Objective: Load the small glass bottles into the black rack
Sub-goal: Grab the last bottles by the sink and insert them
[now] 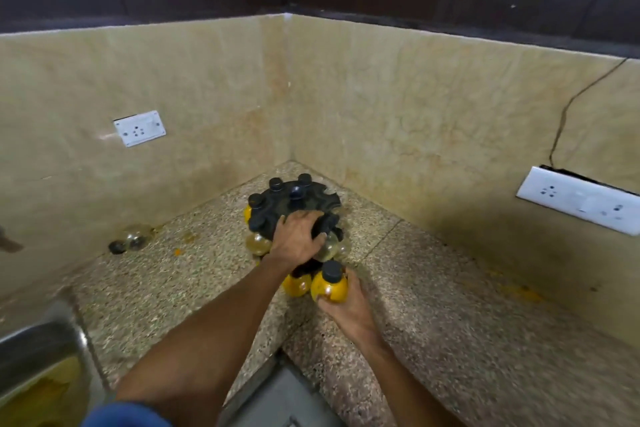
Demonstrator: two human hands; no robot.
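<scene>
From above, the left hand (298, 236) is clamping its fingers over the round black plastic rack (294, 206) in the counter corner, probably steadying it, while the right hand (346, 305) is gripping a yellow-filled, black-capped glass bottle (329, 285) just beside the rack's lower tier, ready for slotting in.

no readable text, labels, brands or numbers on anything
</scene>
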